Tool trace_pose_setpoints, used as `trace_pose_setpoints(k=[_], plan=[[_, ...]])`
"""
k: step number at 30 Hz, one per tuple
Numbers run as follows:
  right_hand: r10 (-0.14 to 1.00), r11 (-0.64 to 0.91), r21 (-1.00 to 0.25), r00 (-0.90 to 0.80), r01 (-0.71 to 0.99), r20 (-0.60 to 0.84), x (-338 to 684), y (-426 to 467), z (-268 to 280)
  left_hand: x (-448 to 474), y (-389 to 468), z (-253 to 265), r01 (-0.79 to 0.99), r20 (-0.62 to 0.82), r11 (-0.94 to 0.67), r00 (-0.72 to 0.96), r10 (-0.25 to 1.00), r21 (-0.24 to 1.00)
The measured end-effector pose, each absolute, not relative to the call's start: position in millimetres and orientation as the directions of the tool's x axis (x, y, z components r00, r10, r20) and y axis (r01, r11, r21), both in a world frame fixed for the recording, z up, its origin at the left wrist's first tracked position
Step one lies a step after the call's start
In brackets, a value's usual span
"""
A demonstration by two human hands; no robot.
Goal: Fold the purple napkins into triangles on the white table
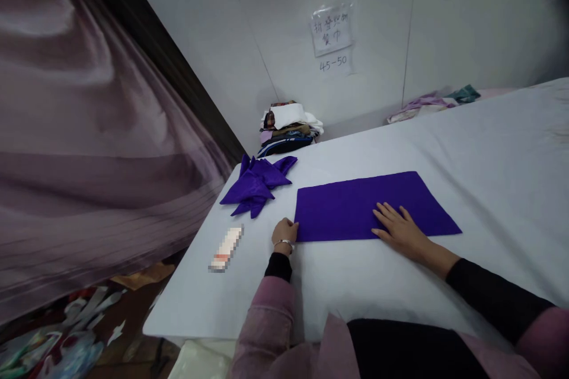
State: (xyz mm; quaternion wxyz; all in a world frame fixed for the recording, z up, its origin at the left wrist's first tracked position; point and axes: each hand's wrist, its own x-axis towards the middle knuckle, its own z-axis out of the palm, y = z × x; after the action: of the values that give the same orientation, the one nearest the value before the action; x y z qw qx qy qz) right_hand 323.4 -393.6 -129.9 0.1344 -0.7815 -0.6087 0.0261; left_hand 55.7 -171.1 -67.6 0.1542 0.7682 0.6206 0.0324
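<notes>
A purple cloth napkin (342, 207), folded into a long rectangle, lies flat on the white-covered table (355, 284). At its near left corner, my left hand (284, 233) pinches the edge between thumb and fingers. My right hand (398, 231) rests palm down on the near edge, right of the middle, fingers spread. Several purple napkins folded into pointed shapes (255, 183) sit together beyond my left hand, to the left.
A pile of folded clothes (291, 127) stands at the back against the wall. More crumpled cloth (427, 105) lies along the back right. A blurred-out slim object (227, 248) is on the table's left side. A mauve curtain (89, 130) hangs at left.
</notes>
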Motion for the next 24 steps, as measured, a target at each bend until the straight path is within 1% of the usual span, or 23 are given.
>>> trace_pose_setpoints(k=[2, 5, 7, 9, 12, 16, 21, 24], plan=[[0.964, -0.190, -0.252, 0.229, 0.949, 0.137, 317.0, -383.4, -124.1, 67.9, -177.5, -66.1, 0.935, -0.044, -0.252, 0.271, 0.961, 0.250], [0.970, -0.148, -0.252, 0.191, 0.956, 0.153, 306.9, -356.6, -113.4, 102.6, -185.7, -68.7, 0.855, 0.073, -0.474, 0.470, 0.880, 0.211], [0.973, -0.139, -0.246, 0.179, 0.959, 0.149, 303.5, -333.3, -106.2, 130.9, -187.1, -72.9, 0.772, 0.080, -0.607, 0.604, 0.793, 0.189], [0.974, -0.151, -0.244, 0.187, 0.958, 0.131, 304.4, -309.2, -100.5, 156.9, -183.9, -77.3, 0.716, 0.057, -0.680, 0.681, 0.730, 0.159], [0.969, -0.196, -0.264, 0.227, 0.944, 0.094, 311.6, -278.2, -96.9, 184.3, -172.3, -82.1, 0.693, 0.011, -0.713, 0.716, 0.698, 0.108], [0.969, -0.208, -0.287, 0.238, 0.935, 0.073, 320.8, -253.0, -101.3, 198.0, -155.6, -88.3, 0.718, -0.064, -0.693, 0.696, 0.715, 0.065], [0.969, -0.211, -0.300, 0.239, 0.930, 0.058, 340.7, -250.6, -111.3, 197.5, -147.9, -97.8, 0.735, -0.092, -0.674, 0.678, 0.729, 0.074], [0.944, -0.299, -0.287, 0.326, 0.910, 0.049, 375.8, -270.2, -115.5, 196.5, -147.4, -99.9, 0.731, -0.086, -0.676, 0.682, 0.726, 0.097]])
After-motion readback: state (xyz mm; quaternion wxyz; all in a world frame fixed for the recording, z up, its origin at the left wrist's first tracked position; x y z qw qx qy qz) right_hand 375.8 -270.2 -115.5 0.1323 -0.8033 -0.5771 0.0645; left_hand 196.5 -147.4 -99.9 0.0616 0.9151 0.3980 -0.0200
